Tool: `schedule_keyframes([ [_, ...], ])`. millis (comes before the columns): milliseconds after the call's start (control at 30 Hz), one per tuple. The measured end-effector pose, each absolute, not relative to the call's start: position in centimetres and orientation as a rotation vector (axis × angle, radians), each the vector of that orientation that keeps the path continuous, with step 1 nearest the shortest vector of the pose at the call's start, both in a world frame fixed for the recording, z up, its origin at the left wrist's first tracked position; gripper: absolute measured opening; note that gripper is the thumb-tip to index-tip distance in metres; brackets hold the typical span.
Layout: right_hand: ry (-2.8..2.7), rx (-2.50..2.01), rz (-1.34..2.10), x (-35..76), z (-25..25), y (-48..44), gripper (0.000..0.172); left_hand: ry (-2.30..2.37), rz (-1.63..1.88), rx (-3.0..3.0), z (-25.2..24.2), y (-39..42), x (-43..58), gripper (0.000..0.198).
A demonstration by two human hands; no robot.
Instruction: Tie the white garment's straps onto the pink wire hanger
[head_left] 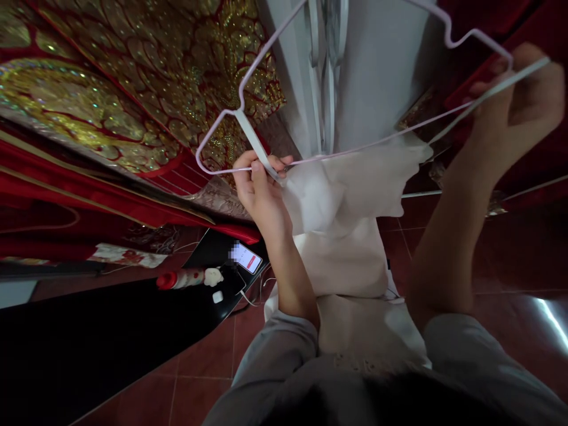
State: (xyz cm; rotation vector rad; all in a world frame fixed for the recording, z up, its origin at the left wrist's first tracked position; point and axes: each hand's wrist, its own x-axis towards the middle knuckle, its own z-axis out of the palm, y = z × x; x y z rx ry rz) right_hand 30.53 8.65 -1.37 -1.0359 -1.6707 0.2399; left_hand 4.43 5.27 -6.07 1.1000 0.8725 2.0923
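Note:
A pale pink clothes hanger (pixel 261 56) stretches across the upper part of the head view. From its lower bar hangs a cream-white garment (pixel 355 189) with thin straps. My left hand (pixel 264 189) is closed around the bar near the hanger's left end, where a white strap (pixel 252 139) runs from the hanger's notch down to the fingers. At the other end, my right hand (pixel 528 100) has its fingers curled at the second white strap (pixel 488 94), close to the hanger's right corner. That hand is slightly blurred.
Red garments with gold sequins (pixel 199 77) hang at the left, and dark red cloth (pixel 470 89) is at the right. A black table (pixel 110 331) at lower left bears a lit phone (pixel 247 258), a red-capped bottle (pixel 181 279), a small white case (pixel 217 297) and cables.

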Motion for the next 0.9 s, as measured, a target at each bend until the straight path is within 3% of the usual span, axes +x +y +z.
schedule_keyframes([
  [233, -1.721, -1.058, -0.044, 32.3, 0.2, 9.8, 0.038, 0.935, 2.079, 1.089, -5.9, 5.2, 3.8, 0.034],
  [400, -1.731, -1.122, -0.281, 31.9, 0.1, 9.1, 0.057, 0.942, 2.062, 1.103, -6.2, 5.2, 4.0, 0.034],
  [467, -1.801, -1.111, -0.232, 30.7, -1.1, 7.9, 0.064, 0.955, 2.058, 1.120, -6.2, 5.1, 4.3, 0.032],
  [700, -1.926, -1.013, 0.110, 25.5, -7.4, 5.0, 0.045, 1.001, 2.113, 1.088, -6.5, 4.8, 5.0, 0.018],
  [900, -1.817, -1.031, 0.132, 24.0, -7.9, 4.8, 0.040, 1.197, 2.316, 1.190, -6.8, 3.2, 4.3, 0.012],
])
